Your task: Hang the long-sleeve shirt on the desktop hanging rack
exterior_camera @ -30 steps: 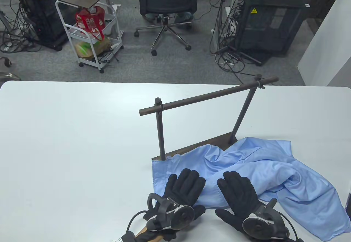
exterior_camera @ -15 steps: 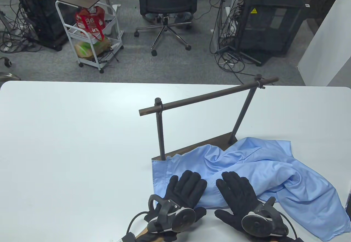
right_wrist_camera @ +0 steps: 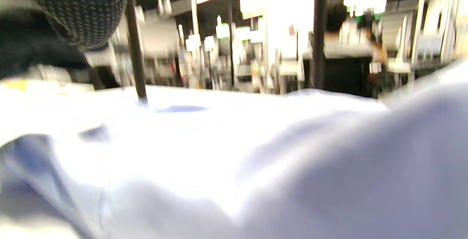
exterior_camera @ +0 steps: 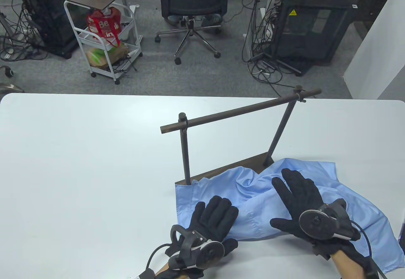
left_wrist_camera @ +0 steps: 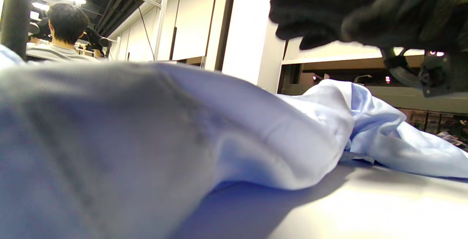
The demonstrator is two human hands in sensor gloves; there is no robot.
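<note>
A light blue long-sleeve shirt lies crumpled on the white table, partly over the base of the dark metal hanging rack. My left hand rests flat, fingers spread, on the shirt's left edge. My right hand is open with fingers spread above the middle of the shirt, holding nothing. The shirt fills the left wrist view, with my right hand above it. The right wrist view is blurred and shows the shirt and the rack's posts.
The rack's bar is bare, its base just behind the shirt. Beyond the table's far edge stand an office chair, a white cart and black equipment cases with cables. A wooden piece shows under my left wrist.
My right hand has lifted off the shirt's near edge and moved forward and to the right over the middle of the shirt. My left hand has stayed in place.
</note>
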